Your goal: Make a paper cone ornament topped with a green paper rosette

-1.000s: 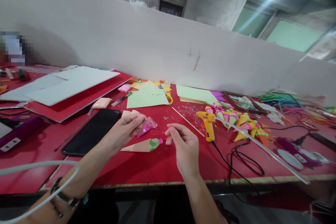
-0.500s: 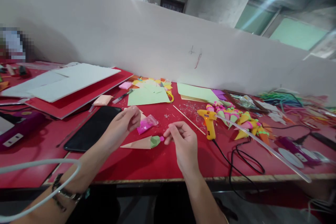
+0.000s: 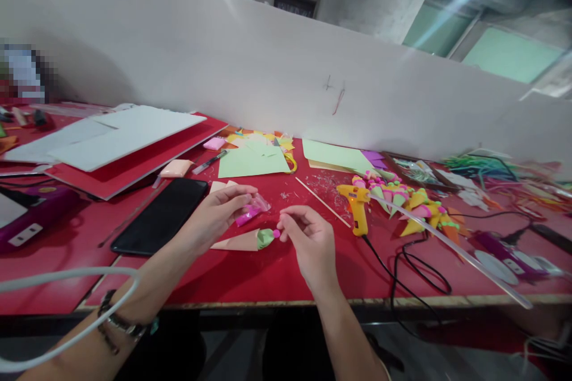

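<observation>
My left hand (image 3: 223,208) hovers over a clear packet of bright pink clay (image 3: 252,209), partly covering it. Its fingers reach out to the right with the thumb beneath them, and nothing shows in them. To the right, my right hand (image 3: 310,241) has its thumb and index fingertips close together in a pinch; whatever they hold is too small to make out. Between the hands a pale peach paper cone (image 3: 239,241) lies on the table, with green paper (image 3: 265,238) at its wide end and a pink ball (image 3: 276,233) beside my right fingertips.
A yellow glue gun (image 3: 357,208) with a long clear glue stick stands right of my hands, its black cord trailing. Finished colored paper cones (image 3: 420,214) lie beyond. Left are a black phone (image 3: 158,217) and white boards (image 3: 129,137). Green paper (image 3: 252,161) and a wooden stick (image 3: 322,201) lie behind.
My left hand has moved right toward the pink clay packet, and its curled fingers have stretched out. My right hand stays almost in place by the pink ball.
</observation>
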